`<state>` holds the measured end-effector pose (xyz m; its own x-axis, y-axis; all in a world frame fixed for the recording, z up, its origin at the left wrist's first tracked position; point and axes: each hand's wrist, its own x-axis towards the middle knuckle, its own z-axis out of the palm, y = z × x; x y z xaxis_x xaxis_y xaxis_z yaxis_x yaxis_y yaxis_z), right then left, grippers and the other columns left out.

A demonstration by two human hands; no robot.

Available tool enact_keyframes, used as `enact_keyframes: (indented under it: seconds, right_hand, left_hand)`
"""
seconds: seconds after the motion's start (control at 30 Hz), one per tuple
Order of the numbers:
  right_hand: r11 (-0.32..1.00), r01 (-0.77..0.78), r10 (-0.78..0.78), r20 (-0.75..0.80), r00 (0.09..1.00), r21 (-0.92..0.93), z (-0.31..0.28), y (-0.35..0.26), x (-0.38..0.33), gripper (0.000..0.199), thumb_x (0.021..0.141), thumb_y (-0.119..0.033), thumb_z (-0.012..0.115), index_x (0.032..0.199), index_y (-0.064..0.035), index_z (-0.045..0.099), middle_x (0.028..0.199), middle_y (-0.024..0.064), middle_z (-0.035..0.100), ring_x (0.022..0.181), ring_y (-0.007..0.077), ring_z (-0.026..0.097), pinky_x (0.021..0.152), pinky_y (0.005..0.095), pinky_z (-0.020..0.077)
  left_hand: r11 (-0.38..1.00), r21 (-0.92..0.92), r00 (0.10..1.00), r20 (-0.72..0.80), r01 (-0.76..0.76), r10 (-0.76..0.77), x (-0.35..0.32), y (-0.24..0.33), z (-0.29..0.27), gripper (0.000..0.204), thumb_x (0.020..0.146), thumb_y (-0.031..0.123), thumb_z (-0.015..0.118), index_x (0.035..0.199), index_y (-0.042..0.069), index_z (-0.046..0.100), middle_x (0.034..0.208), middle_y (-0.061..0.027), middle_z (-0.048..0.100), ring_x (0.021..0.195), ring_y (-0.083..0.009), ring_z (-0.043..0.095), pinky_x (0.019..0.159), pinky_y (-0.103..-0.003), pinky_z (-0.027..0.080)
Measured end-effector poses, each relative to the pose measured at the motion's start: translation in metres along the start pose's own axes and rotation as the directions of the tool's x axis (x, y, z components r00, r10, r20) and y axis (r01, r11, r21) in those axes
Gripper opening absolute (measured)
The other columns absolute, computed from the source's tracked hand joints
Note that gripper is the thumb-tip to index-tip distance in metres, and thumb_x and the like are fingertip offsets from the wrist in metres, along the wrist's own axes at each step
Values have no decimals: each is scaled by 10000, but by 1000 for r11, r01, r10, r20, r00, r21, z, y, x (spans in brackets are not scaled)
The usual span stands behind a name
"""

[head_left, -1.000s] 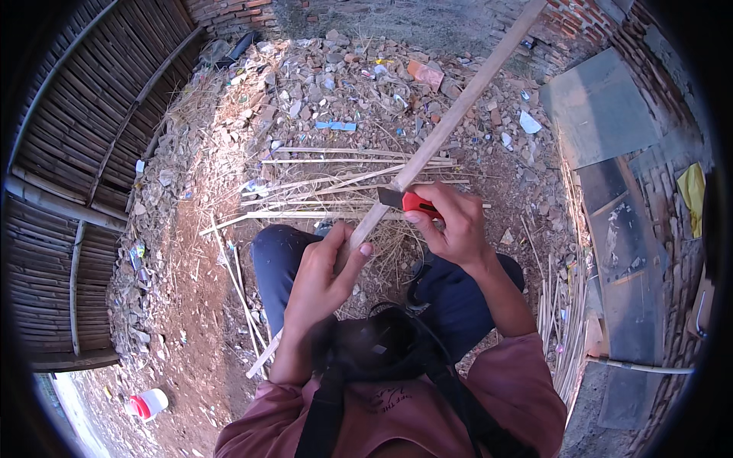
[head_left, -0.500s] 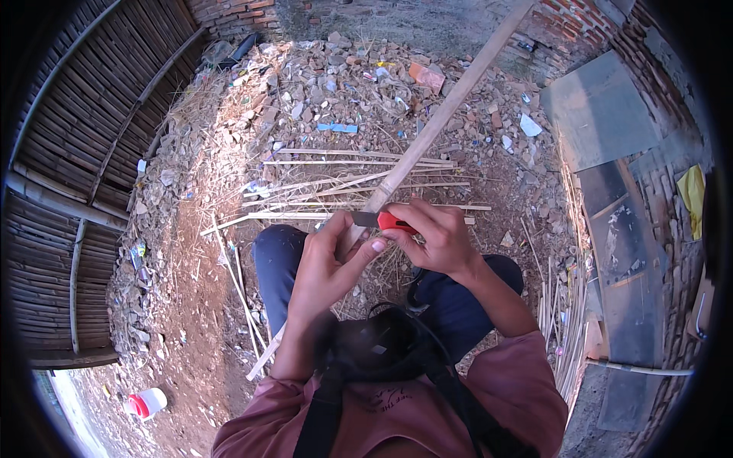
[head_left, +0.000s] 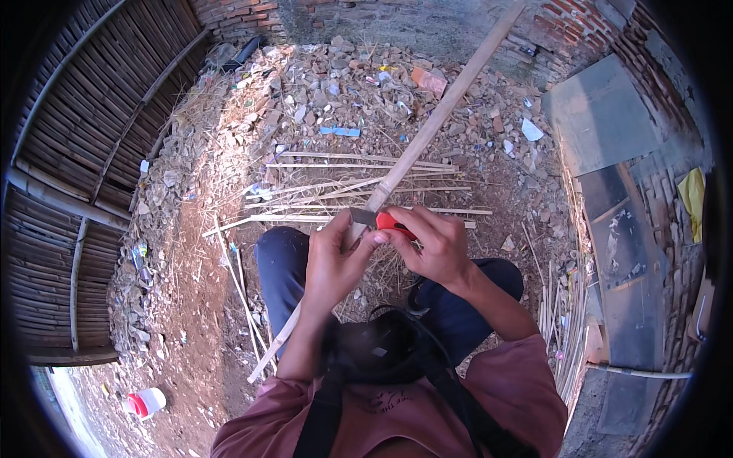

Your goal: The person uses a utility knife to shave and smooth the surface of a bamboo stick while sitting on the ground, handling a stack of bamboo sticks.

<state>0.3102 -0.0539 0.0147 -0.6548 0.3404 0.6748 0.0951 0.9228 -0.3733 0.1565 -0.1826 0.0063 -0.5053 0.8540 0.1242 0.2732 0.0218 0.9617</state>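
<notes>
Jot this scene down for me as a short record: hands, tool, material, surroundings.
Left-hand grip: around a long pale strip
Right-hand grip: on a red-handled knife
Blade: across the long strip, beside the left fingers
Ground ahead: thin strips, rubble beyond
Far left: slatted wall
Lower left: red-and-white container

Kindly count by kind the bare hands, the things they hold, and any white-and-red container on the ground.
Bare hands (left hand, right hand): 2
Red-handled knife with dark flat blade: 1
Long pale wooden strip: 1
White-and-red container: 1
Total: 5
</notes>
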Motion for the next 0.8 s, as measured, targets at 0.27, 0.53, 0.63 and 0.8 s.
enact_keyframes:
  seconds: [0.27,0.53,0.63,0.8]
  right_hand:
    - [996,-33,31,-24,999,-77,2,-2,-4,271,932,-217,801,1180,-118,751,839,31,726,618,229,713,519,357,543]
    - [988,-39,32,-45,998,-150,0,-5,-3,291,937,-241,806,1198,-126,754,806,27,705,599,224,701,497,357,526]
    - [987,-35,26,-55,998,-155,-1,-4,-2,288,937,-244,808,1191,-119,755,795,25,699,588,218,693,493,355,523]
    - [985,-23,13,-61,998,-168,-6,-7,0,289,930,-250,813,1180,-112,764,786,20,691,570,209,680,491,354,520]
  left_hand:
    - [996,94,999,-40,-5,9,2,6,2,362,946,354,860,1044,33,722,605,-38,550,579,-69,423,526,-296,391]
    - [986,164,999,-47,-7,15,3,6,3,408,951,409,844,987,20,727,587,-56,528,525,-110,444,513,-332,391]
    - [978,207,998,-52,-14,25,3,10,3,419,948,424,844,991,23,728,580,-59,512,510,-127,446,510,-343,388]
    - [981,192,999,-52,9,1,1,15,3,424,948,430,845,977,26,724,578,-51,516,505,-124,448,508,-343,390]
